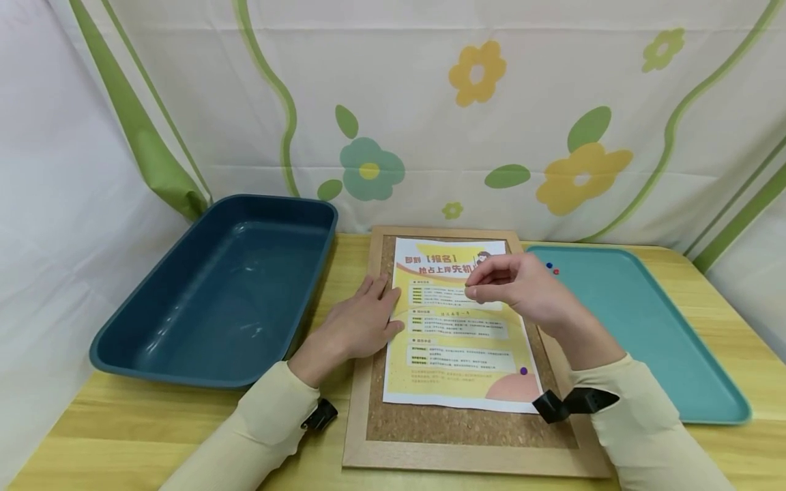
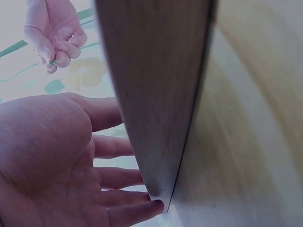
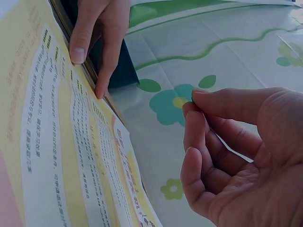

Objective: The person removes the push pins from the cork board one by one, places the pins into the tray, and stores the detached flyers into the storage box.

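Observation:
A printed yellow poster point(image 1: 457, 327) lies on a wood-framed corkboard point(image 1: 467, 433), with a purple pushpin point(image 1: 523, 371) in its lower right corner. My left hand point(image 1: 362, 320) rests on the board's left frame, fingers extended and fingertips on the paper's left edge. Above the poster's upper right part, my right hand point(image 1: 522, 290) pinches a small green pushpin point(image 2: 52, 62) between thumb and index finger. Only a sliver of that pin shows; the fingertips cover the rest. In the right wrist view the right hand point(image 3: 246, 156) is apart from the paper.
A deep dark-blue tub point(image 1: 215, 300) stands left of the board. To the right lies a flat teal tray point(image 1: 651, 341), holding a blue pushpin point(image 1: 549, 265) and a red pushpin point(image 1: 556, 271). A flowered curtain point(image 1: 424, 123) hangs behind the wooden table point(image 1: 92, 436).

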Available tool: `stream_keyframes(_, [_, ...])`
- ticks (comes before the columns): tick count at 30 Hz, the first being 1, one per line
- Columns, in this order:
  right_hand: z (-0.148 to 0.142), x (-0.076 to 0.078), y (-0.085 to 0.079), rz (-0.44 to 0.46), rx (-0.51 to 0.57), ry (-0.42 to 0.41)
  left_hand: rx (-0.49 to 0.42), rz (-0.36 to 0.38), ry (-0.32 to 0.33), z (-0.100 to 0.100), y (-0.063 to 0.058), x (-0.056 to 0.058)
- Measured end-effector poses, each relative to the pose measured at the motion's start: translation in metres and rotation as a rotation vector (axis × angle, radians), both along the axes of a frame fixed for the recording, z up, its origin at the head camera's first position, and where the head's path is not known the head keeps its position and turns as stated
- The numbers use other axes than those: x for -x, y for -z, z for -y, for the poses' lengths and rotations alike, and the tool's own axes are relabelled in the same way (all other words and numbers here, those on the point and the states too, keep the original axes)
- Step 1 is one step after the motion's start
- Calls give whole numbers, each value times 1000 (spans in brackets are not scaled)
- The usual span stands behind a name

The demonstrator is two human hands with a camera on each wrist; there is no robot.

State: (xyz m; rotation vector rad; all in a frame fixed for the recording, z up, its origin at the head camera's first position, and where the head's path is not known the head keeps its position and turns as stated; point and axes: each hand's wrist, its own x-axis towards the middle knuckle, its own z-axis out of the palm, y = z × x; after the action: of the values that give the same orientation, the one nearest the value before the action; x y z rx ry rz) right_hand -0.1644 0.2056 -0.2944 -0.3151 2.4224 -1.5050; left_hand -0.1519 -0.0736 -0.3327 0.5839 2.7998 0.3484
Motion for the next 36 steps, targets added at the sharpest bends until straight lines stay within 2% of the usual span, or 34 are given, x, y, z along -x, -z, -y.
stream_keyframes(29, [-18,9,5,-34,-7,69,12,-3,23,0,0,-1])
stream_keyframes(36, [-26,13,6,-19,23,94,15,-4,21,1,-1,-2])
